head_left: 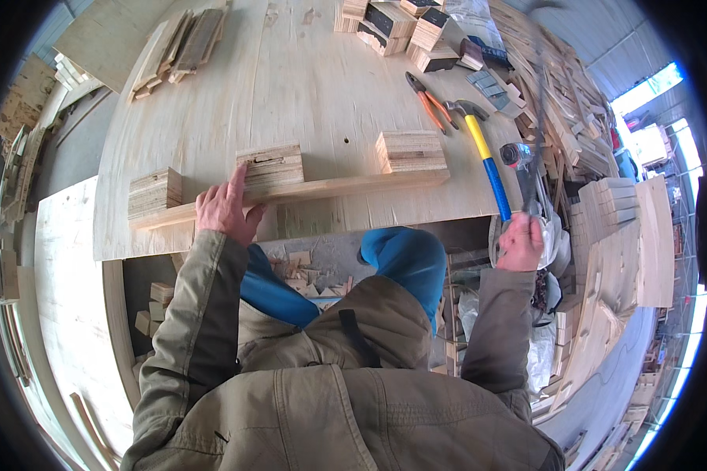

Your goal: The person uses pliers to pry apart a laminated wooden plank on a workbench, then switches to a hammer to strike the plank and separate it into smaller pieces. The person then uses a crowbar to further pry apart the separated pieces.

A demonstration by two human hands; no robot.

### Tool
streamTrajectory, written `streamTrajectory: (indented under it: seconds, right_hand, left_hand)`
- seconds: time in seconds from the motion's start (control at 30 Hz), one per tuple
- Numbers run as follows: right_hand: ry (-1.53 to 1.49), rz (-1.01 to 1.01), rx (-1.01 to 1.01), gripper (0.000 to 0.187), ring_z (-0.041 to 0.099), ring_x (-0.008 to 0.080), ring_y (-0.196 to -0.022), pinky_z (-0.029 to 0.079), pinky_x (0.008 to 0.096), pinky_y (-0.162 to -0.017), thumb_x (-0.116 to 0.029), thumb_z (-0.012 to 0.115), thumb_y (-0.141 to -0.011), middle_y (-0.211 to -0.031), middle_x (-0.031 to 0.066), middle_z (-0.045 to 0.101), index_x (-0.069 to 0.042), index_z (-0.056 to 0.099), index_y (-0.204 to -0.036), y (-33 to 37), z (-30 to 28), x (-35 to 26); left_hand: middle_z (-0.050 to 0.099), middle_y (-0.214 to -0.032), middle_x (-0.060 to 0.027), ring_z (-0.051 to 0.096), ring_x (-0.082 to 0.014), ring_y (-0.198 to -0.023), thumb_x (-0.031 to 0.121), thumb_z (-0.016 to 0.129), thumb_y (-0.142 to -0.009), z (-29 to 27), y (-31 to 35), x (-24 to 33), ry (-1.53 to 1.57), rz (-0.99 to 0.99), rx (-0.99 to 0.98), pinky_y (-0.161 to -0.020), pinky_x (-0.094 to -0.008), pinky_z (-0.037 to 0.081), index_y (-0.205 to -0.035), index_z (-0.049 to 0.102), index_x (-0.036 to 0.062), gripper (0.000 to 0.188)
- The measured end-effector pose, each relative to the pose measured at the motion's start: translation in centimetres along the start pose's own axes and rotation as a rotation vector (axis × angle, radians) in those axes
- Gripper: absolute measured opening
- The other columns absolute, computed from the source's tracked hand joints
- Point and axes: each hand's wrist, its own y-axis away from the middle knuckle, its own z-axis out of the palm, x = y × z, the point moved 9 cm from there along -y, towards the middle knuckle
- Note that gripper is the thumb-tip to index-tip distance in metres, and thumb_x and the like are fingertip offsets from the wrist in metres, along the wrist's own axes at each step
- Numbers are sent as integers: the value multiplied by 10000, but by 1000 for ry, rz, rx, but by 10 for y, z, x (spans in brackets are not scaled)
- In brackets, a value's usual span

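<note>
- Your left hand (229, 210): spread, lying over the wooden strip (346, 188), index finger on the middle block (269, 163); thumb apart from it, by the strip.
- Your right hand (521, 242): fisted, seemingly around a dark thin rod (538, 114) that points up and away (too blurred to tell what it is).
- Key relation: the strip lies along the table (322, 94)'s near edge, long axis left to right, right end slightly farther from you. Your left hand is the nearer one, on its left half; your right hand is off past its right end, closer to your body.
- On the strip's far side: left block (155, 194), middle block, right block (412, 151), with gaps between them.
- In the way: the yellow-and-blue hammer (487, 157), between strip's right end and your right hand.
- Farther off: orange-handled pliers (432, 104), block pile (389, 30); loose slats (182, 49) far left.
</note>
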Motion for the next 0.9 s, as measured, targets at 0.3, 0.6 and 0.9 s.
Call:
streamTrajectory:
  seconds: [0.3, 0.6, 0.9]
  right_hand:
    - [-378, -203, -162, 342, 397, 95, -545, 360, 289, -480, -441, 570, -1128, -727, -27, 460, -104, 610, -1084, -7, 54, -118]
    - [-337, -252, -338, 409, 404, 96, -550, 369, 279, -494, -520, 576, -1106, -745, -31, 458, -113, 612, -1102, 13, 101, -160]
    - [-540, -240, -700, 427, 436, 111, -577, 380, 298, -559, -541, 573, -1096, -757, -23, 507, -129, 663, -1160, 22, 231, -205]
  left_hand:
    - [740, -1223, -118, 654, -359, -1219, 374, 837, -880, -6, 1, 2, 35, -1, 0, -1129, -510, 413, -1620, 414, 139, 884]
    - [741, -1219, -168, 745, -343, -1073, 408, 867, -862, -25, -16, -25, 371, -61, -48, -924, -457, 595, -1504, 575, 108, 766]
    - [784, -1132, -77, 768, -302, -1014, 309, 877, -788, -22, -19, -25, 334, 76, -131, -898, -422, 615, -1421, 686, 230, 666]
